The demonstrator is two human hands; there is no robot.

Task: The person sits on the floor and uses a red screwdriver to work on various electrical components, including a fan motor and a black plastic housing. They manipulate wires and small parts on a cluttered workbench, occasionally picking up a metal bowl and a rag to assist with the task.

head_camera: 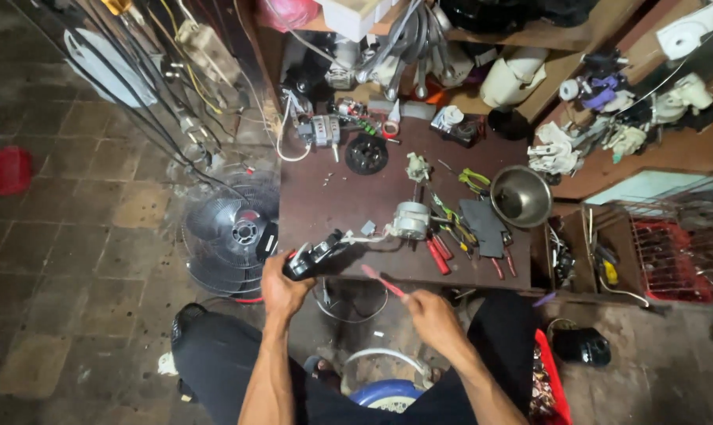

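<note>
A tiled floor (73,236) of worn brown squares fills the left. Cluttered wooden shelves (576,47) line the back and right. Before them stands a dark brown bench (348,197) strewn with a steel bowl (521,197), a small motor (410,220) and red-handled pliers (439,256). A fan guard (230,236) leans at its left edge. At the bench's near edge the left hand (281,287) is wrapped around a black part (317,256). The right hand (431,311) pinches a red brush (384,282).
</note>
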